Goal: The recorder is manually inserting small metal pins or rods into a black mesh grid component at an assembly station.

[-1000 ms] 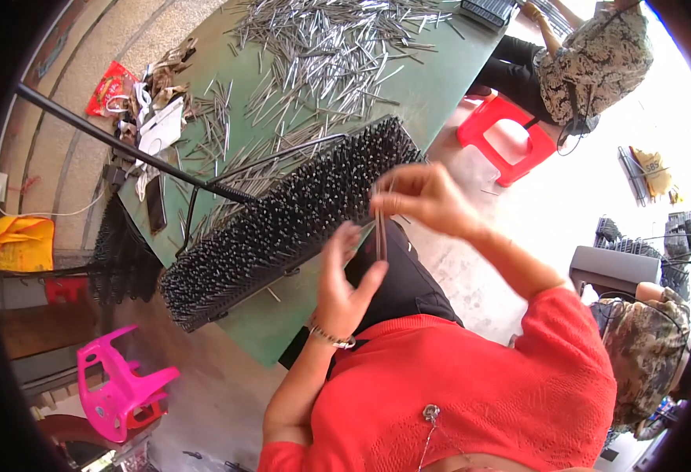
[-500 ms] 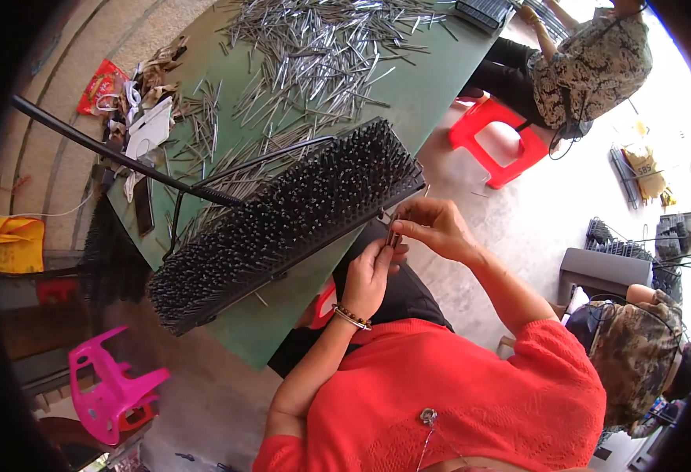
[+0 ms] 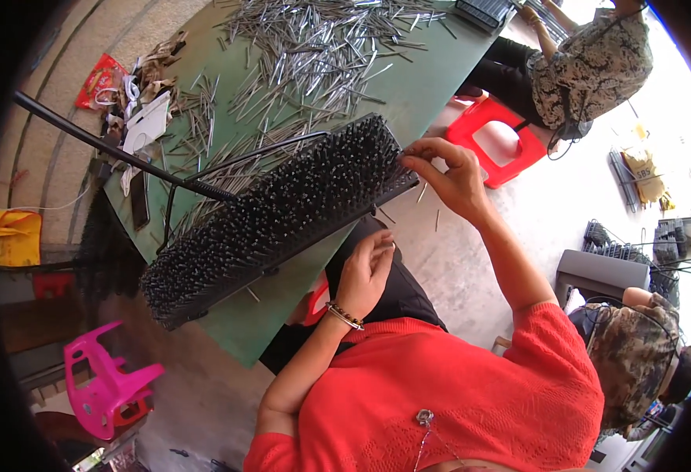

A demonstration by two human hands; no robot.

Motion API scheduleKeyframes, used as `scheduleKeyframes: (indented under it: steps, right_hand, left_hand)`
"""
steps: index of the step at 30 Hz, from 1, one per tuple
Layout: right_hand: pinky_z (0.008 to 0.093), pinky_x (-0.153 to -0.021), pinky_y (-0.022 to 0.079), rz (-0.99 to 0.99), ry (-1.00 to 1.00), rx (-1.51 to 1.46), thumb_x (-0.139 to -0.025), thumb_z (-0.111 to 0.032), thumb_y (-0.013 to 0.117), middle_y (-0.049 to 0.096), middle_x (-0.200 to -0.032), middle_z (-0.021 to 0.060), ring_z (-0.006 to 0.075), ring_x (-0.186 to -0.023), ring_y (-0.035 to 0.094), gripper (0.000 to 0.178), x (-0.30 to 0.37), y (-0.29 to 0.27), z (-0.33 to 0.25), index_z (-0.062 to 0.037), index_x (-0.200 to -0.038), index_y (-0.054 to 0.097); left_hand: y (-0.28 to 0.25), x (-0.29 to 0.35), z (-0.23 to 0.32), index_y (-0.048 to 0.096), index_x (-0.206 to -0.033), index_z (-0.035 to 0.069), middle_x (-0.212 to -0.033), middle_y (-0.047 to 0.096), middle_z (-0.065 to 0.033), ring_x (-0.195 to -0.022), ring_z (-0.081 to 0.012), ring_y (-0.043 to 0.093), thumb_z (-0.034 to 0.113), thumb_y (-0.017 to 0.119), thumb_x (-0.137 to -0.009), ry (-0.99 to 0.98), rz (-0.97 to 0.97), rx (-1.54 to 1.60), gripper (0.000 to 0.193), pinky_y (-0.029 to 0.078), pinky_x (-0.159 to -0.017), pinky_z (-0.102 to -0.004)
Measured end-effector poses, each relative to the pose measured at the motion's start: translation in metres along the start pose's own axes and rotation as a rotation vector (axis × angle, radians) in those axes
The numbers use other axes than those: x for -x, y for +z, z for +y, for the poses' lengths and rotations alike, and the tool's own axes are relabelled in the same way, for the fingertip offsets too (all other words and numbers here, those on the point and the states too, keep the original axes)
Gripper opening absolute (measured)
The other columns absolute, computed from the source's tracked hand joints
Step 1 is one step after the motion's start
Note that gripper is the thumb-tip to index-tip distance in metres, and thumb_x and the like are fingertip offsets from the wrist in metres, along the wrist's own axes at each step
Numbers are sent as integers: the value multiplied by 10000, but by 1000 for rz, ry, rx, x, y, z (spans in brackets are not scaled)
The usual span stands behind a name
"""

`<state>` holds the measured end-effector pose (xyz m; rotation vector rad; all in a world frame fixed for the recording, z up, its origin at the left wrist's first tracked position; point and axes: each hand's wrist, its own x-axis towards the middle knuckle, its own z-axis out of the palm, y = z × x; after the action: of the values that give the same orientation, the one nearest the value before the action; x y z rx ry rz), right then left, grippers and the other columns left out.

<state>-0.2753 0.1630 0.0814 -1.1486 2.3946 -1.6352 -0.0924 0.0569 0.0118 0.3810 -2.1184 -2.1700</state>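
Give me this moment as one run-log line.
right hand: fingertips at corner of black pin-filled rack | left hand: cupped below rack edge, contents unclear | rack: tilted on green table | loose metal pins: scattered beyond

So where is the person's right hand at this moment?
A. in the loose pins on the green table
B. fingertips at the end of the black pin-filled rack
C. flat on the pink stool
B: the right hand touches the corner of the black pin-filled rack.

One black spiked rack [image 3: 279, 216], one green table [image 3: 432, 67], two red stools [image 3: 496, 138], one pink stool [image 3: 106, 385], countless loose metal pins [image 3: 322, 47]
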Motion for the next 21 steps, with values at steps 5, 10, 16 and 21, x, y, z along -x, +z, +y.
scheduleKeyframes:
  steps: [5, 10, 16, 21]
  right_hand:
    - [271, -611, 454, -65, -13, 22, -756, -92, 683, 640, -770, 70, 145, -651, 566, 166, -3, 5, 10, -27, -901, 633]
    - [296, -649, 460, -123, -126, -10, -763, -83, 670, 649, -820, 60, 187, -726, 592, 148, -4, 3, 13, -42, -900, 634]
    - [315, -732, 445, -299, -165, -15, -772, -79, 655, 650, -835, 45, 202, -795, 589, 128, -9, -8, 17, -60, -897, 634]
    - [322, -718, 449, -370, -193, -57, -785, -86, 644, 648, -840, 52, 200, -781, 588, 114, -11, -9, 18, -54, -893, 629]
  left_hand:
    - [-8, 14, -12, 514, -1103, -22, -1064, 568, -107, -916, -168, 615, 38, 532, -870, -14, 38, -9, 241, 505, -709, -241]
    - [-15, 23, -21, 529, -1080, -17, -1057, 558, -98, -868, -151, 614, 37, 537, -865, -55, 61, -19, 222, 505, -684, -235]
    - [-15, 27, -25, 538, -1071, -13, -1046, 557, -96, -848, -145, 612, 45, 538, -866, -69, 60, -13, 213, 506, -671, -233]
    - [-15, 27, -25, 543, -1069, -12, -1041, 559, -100, -851, -156, 614, 53, 539, -866, -70, 42, -40, 213, 508, -677, -237]
